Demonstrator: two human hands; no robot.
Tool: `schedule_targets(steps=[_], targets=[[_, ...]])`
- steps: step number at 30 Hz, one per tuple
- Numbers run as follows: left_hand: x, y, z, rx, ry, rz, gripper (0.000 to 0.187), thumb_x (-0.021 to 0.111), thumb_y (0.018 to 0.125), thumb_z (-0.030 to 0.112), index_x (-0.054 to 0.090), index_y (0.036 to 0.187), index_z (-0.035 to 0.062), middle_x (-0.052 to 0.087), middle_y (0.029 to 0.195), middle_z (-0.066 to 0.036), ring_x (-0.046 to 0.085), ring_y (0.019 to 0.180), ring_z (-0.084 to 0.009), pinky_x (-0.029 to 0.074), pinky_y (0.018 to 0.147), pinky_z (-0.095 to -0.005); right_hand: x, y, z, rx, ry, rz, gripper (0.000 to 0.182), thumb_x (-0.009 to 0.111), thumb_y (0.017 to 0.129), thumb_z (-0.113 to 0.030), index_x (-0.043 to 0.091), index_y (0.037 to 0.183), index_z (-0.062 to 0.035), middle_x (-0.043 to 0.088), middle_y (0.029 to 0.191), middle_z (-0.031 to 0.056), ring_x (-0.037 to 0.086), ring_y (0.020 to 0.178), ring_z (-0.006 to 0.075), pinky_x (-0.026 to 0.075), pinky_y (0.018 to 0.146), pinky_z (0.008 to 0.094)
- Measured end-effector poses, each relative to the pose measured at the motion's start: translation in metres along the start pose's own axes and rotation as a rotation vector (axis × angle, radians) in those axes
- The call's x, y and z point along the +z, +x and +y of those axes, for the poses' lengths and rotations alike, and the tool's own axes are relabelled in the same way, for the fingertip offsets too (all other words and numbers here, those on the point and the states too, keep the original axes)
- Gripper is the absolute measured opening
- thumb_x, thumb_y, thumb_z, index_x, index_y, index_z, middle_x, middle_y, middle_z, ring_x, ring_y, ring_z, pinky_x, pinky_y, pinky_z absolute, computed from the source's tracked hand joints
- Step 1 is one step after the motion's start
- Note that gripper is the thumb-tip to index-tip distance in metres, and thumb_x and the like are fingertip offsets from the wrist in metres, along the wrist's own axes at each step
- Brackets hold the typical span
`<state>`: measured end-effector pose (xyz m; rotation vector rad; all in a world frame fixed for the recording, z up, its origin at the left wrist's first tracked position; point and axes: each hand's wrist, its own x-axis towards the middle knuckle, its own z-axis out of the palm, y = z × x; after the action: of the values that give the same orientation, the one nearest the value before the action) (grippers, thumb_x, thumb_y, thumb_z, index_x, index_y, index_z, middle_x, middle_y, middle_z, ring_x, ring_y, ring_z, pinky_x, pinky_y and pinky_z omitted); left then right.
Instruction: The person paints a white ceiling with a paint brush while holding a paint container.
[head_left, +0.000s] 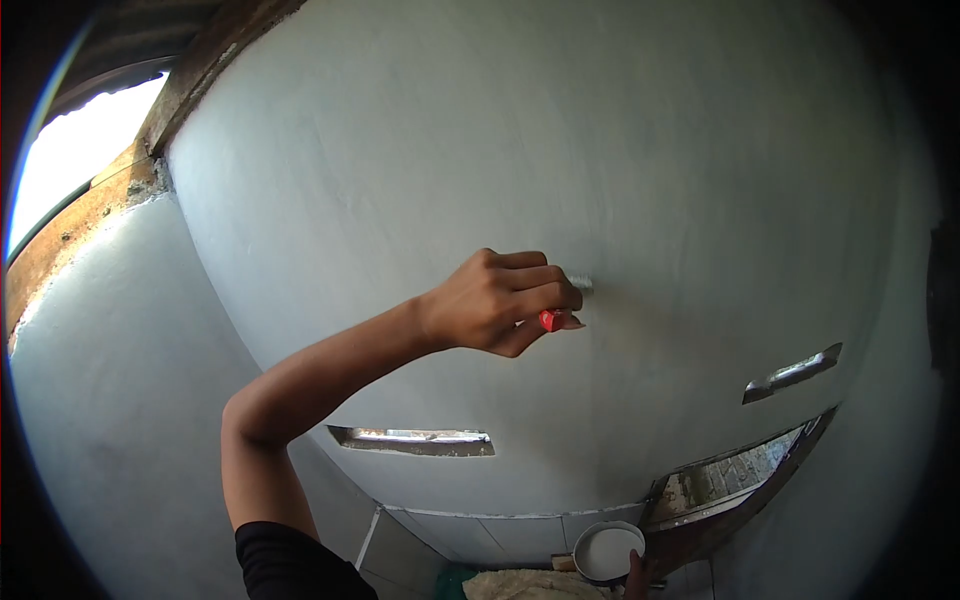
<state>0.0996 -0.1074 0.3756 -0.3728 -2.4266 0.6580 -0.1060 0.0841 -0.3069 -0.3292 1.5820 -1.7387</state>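
Observation:
My left hand [500, 302] is raised at the middle of the view, its fingers closed around a paintbrush. The brush's red handle end [550, 320] pokes out beside the thumb, and its pale tip [581, 284] shows past the fingers at the grey-white wall [480, 150]. The rest of the brush is hidden in the hand. Low on the right, my right hand [636, 580] grips a round container [607, 550] by its rim, with the thumb on top. White liquid, like paint, fills part of it. Most of that hand is out of frame.
Narrow slots, one at lower left [412, 441] and one at right [792, 374], cut through the wall. A larger framed opening [735, 475] is at lower right. Tiles [520, 532] line the wall's base, near a tan sack-like thing [530, 584]. A wooden beam [205, 75] runs at upper left.

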Motion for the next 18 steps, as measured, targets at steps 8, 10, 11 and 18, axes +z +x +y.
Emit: schedule_targets(steps=[8,10,11,18], targets=[[-0.129,0.047,-0.105,-0.430,0.078,0.446,0.029,0.063,0.097,0.022,0.064,0.115,-0.0009,0.071,0.102,-0.013,0.071,0.094,-0.0204,0.061,0.069,-0.0309,-0.005,-0.013,0.005,-0.034,-0.010,0.017,0.057,0.063,0.093,-0.038,0.051,0.129,0.0043,0.058,0.120,0.0146,0.055,0.108,0.0238,0.045,0.091,0.0384],[-0.171,0.062,-0.135,-0.326,0.191,0.627,0.024,0.064,0.096,0.019,0.067,0.112,0.0009,0.072,0.104,-0.011,0.071,0.093,-0.0178,0.061,0.072,-0.0307,-0.001,-0.026,-0.018,0.034,0.020,-0.005,0.058,0.063,0.093,-0.037,0.050,0.131,0.0051,0.058,0.123,0.0163,0.055,0.111,0.0252,0.044,0.094,0.0386],[-0.180,0.072,-0.138,-0.297,0.297,0.698,0.017,0.062,0.095,0.010,0.066,0.109,0.0013,0.071,0.101,-0.009,0.068,0.089,-0.0167,0.059,0.068,-0.0306,0.001,-0.032,-0.026,0.094,0.053,-0.032,0.060,0.063,0.093,-0.036,0.049,0.133,0.0060,0.057,0.126,0.0179,0.054,0.114,0.0266,0.043,0.096,0.0389],[-0.110,0.054,-0.124,0.067,0.701,0.555,0.010,0.072,0.085,0.001,0.070,0.094,0.0057,0.073,0.098,-0.007,0.071,0.085,-0.0150,0.060,0.070,-0.0279,0.002,-0.042,-0.007,0.112,-0.051,0.060,0.074,0.065,0.092,-0.044,0.034,0.148,-0.0075,0.037,0.146,0.0153,0.038,0.130,0.0334,0.034,0.107,0.0455]])
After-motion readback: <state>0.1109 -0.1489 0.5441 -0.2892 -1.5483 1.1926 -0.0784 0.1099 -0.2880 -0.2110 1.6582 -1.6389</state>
